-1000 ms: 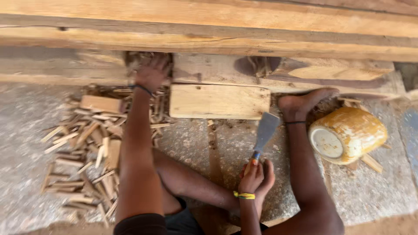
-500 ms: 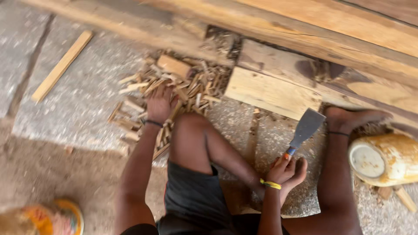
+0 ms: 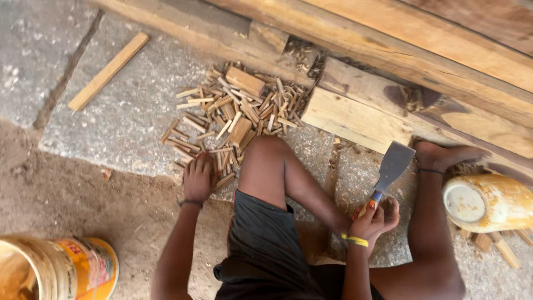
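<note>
Small split wood sticks (image 3: 233, 119), light and stiff, are heaped at frame centre-left; the left hand (image 3: 198, 176) is spread flat on them. A broad chopping blade (image 3: 393, 165) is gripped by its handle in the right hand (image 3: 375, 218).

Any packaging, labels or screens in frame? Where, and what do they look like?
Bucket: bottom left on the dirt, round, yellow-orange with a red and pale printed label.
Tub: right edge, on its side by the foot, yellowish and stained, pale round end showing.
No signs or screens.
</note>
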